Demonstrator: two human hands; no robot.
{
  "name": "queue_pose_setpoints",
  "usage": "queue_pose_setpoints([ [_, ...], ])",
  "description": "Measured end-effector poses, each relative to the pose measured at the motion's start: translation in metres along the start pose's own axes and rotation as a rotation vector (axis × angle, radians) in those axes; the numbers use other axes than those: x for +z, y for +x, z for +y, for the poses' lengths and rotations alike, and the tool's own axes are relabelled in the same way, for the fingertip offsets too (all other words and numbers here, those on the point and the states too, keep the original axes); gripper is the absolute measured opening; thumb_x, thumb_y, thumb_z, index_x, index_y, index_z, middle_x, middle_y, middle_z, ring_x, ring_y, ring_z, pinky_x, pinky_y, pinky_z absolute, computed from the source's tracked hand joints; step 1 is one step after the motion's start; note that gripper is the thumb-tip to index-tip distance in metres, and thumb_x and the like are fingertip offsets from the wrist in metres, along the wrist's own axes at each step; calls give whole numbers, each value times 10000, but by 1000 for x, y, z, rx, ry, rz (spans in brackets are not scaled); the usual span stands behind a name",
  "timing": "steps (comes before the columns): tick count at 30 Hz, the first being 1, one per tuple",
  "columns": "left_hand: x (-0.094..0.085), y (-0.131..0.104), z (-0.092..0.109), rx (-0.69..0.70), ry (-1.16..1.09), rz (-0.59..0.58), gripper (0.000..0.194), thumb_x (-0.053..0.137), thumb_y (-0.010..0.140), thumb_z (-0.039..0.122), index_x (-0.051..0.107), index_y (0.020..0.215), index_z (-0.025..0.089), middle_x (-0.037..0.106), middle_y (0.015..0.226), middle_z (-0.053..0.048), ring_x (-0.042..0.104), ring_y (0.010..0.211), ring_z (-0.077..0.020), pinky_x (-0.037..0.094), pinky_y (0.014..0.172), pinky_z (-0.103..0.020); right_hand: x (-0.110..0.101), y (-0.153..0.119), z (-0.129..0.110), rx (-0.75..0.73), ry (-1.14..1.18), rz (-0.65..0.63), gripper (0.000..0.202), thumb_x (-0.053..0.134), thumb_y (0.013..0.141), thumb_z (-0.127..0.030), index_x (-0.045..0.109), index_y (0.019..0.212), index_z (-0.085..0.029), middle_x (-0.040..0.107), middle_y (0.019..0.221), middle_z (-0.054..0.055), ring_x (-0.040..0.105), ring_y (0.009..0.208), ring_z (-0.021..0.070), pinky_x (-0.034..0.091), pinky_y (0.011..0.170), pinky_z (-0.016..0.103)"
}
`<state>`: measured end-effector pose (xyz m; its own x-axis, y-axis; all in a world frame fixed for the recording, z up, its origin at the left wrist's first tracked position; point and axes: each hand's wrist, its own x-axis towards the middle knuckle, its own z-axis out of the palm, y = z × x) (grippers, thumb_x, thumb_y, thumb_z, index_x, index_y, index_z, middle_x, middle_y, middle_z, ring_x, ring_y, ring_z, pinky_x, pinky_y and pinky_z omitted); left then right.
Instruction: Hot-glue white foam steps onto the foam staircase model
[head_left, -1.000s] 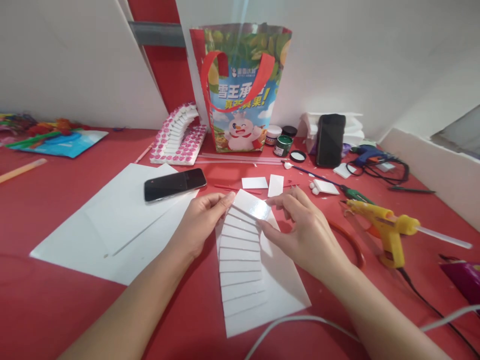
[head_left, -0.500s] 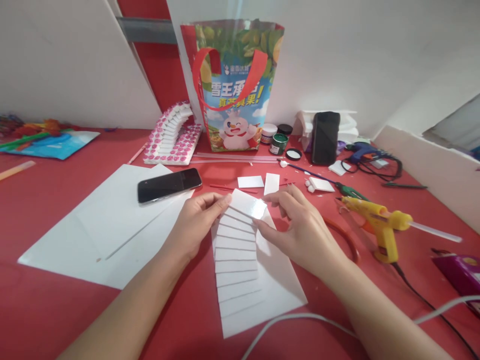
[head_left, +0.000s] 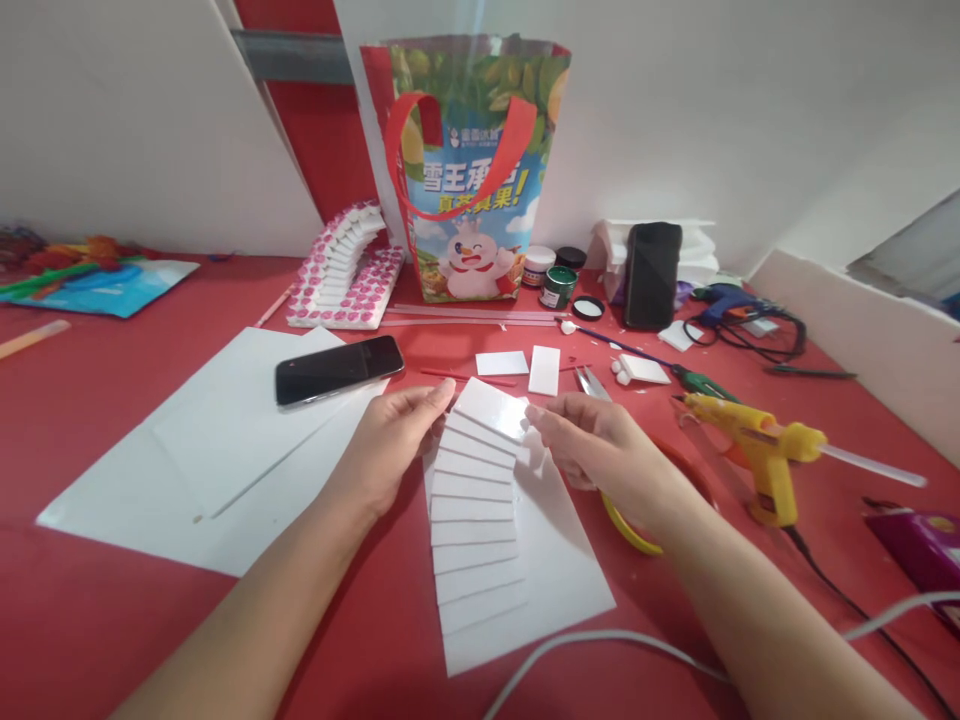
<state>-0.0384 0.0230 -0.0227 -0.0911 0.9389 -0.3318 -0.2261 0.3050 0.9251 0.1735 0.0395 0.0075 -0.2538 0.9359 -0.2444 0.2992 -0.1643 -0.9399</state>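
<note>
On the red table lies a white board sheet (head_left: 577, 560) bearing a curved, fanned row of overlapping white rectangular pieces (head_left: 472, 510). The topmost white rectangular piece (head_left: 491, 408) has a glossy face and tilts at the far end of the row. My left hand (head_left: 397, 435) is closed at its left edge, thumb by the upper left corner. With thumb and fingertips together, my right hand (head_left: 604, 445) pinches its right end. Scissors (head_left: 634, 530) lie partly under my right hand and wrist, blades pointing away.
Two loose white rectangles (head_left: 544, 371) lie just beyond. A phone (head_left: 339, 371) rests on white sheets at left. A yellow glue gun (head_left: 757, 440) with a cord is at right. A white cable (head_left: 622, 635) crosses the front. Behind stand a printed bag (head_left: 472, 250) and paint jars (head_left: 559, 287).
My right hand has shifted slightly right and its fingers have drawn in to the piece's right end, uncovering the scissors. My left thumb has slid slightly left along the piece's edge.
</note>
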Motion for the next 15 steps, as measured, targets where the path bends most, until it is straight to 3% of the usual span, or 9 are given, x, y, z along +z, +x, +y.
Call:
queue_pose_setpoints([
  [4,2,-1,2,-16,-12,-10,407,815,722,528,637,597,184,612,605,6,556,576,-132,446,582,-263,3,1,-1,158,176,-91,415,767,757,-549,574,777,-182,377,543,-98,286,463,52,181,429,214],
  [15,-1,-4,7,-41,45,-58,297,834,712,439,716,715,166,628,635,5,528,574,-117,404,577,-255,7,2,-1,202,359,-124,452,855,687,-457,491,700,-189,367,533,-109,240,457,25,110,439,214],
])
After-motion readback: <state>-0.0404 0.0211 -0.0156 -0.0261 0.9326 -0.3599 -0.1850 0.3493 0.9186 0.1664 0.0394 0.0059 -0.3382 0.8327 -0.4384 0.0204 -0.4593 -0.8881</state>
